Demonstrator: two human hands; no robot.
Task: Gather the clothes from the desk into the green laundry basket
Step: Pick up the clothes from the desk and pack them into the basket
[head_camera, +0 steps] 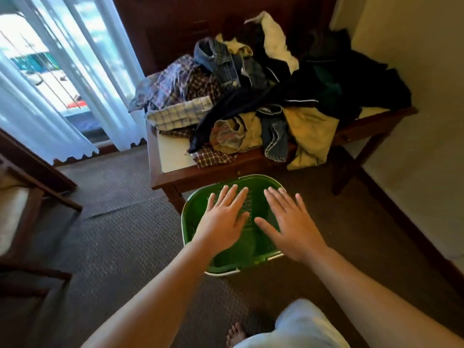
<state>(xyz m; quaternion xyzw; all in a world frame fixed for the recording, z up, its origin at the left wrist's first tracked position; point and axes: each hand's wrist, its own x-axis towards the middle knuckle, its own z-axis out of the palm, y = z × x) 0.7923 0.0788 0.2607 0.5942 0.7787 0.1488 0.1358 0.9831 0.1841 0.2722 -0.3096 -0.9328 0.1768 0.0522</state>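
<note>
Bare foot (236, 334) and a knee in light shorts (298, 325) are showing at the bottom edge, standing on dark patterned carpet (120, 247). Both forearms are reaching forward. Left hand (223, 219) and right hand (291, 227) are hovering palm down over the mouth of the green laundry basket (188, 212), fingers straight and spread, gripping nothing; can't tell if they're touching the rim. The basket is sitting on the carpet just in front of the wooden desk (213, 173), beside the desk's front left leg, far rim close under the desk edge. Clothes are lying heaped across the desk top. A red checked shirt (213, 155), a denim piece (276, 139) and a yellow garment (308, 131) are hanging over the front edge, nearest the basket. A long navy garment (251, 101) is draping diagonally over the middle. Further back, a blue plaid shirt (180, 81), jeans (218, 64), a white garment (273, 38) and a dark heap (351, 71) are piling up against dark wood furniture (175, 21). A wooden chair (32, 197) is standing well apart to the left. Sheer curtains (75, 96) are hanging over a bright window at far left; a pale wall (414, 71) is closing in the desk's right end.
</note>
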